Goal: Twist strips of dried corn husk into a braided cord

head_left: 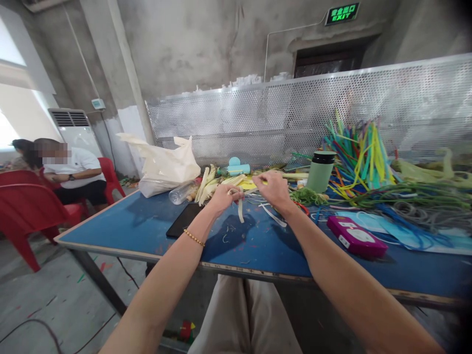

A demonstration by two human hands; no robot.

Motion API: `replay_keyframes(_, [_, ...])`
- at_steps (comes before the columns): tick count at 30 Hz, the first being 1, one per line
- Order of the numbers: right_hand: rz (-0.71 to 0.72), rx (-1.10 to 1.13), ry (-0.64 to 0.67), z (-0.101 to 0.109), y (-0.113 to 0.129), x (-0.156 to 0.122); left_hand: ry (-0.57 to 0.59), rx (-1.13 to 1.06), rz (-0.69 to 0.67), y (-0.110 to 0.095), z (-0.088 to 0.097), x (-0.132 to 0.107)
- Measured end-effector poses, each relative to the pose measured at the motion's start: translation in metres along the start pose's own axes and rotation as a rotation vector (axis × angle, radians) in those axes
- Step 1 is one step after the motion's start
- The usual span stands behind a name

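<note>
Left hand (225,196) is curled up, thumb and fingertips pinching a pale strip (241,210), flat and papery-looking, whose loose end dangles just above the blue tabletop (140,228); right hand (275,189) sits right beside it, fingers pressed together on the far end of that same strip, knuckles up. There's a thin gold bead bracelet (194,238) on the left wrist.

The tabletop is a scuffed blue board with a pale edge, little offcuts scattered under the hands; a flat black slab, phone or tablet (182,221), lies just left of the left hand. Behind the hands is a heap of cream and yellow strips (210,184), a clear plastic bottle (182,192) on its side, and a crumpled white plastic bag (165,164); to the right stands a matte pale-green flask (320,173) with a dark lid, then a fan of bright plastic strips (359,150) in green, yellow, blue and red. A glossy magenta box (356,237) with a white label sits near the right forearm; the print is too small to read.

A perforated metal panel (228,118) fences off the back; the green sign (342,13) up top reads EXIT; a person (75,169) sits among red plastic chairs (25,206) far left.
</note>
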State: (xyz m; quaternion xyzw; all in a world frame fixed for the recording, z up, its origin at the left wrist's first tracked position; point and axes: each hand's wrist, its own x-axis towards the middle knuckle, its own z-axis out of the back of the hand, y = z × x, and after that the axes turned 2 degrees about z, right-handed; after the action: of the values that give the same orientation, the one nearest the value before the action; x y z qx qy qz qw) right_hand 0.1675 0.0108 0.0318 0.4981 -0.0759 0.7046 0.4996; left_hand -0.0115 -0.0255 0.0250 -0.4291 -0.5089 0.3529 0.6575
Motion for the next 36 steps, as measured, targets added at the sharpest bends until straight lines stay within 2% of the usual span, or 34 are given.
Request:
replay_keyframes(3, [-0.008, 0.164, 0.302, -0.002, 0.004, -0.004, 0.037, -0.02, 0.016, 0.005, 0.0, 0.002])
replay_keyframes(5, [-0.03, 0.363, 0.37, -0.004, 0.007, -0.006, 0.045, 0.001, 0.018, 0.008, 0.001, 0.003])
replay_keyframes(7, [-0.074, 0.511, 0.352, -0.004, 0.01, -0.007, 0.062, 0.053, 0.012, 0.009, 0.001, 0.004])
replay_keyframes(10, [-0.122, 0.566, 0.321, -0.003, 0.012, -0.007, 0.089, 0.127, 0.017, 0.009, 0.002, 0.005])
replay_keyframes(19, [-0.029, 0.512, 0.307, -0.014, 0.0, -0.007, 0.11, 0.066, 0.019, 0.007, 0.001, 0.003])
replay_keyframes(22, [-0.016, 0.513, 0.302, -0.017, 0.0, -0.007, 0.074, 0.01, 0.027, 0.005, -0.002, 0.002])
replay_keyframes(27, [-0.03, 0.509, 0.303, -0.019, 0.001, -0.007, 0.042, -0.039, 0.034, 0.007, -0.005, 0.004])
replay_keyframes(36, [-0.043, 0.437, 0.252, -0.019, 0.006, -0.009, 0.038, 0.001, 0.047, 0.007, -0.005, 0.003])
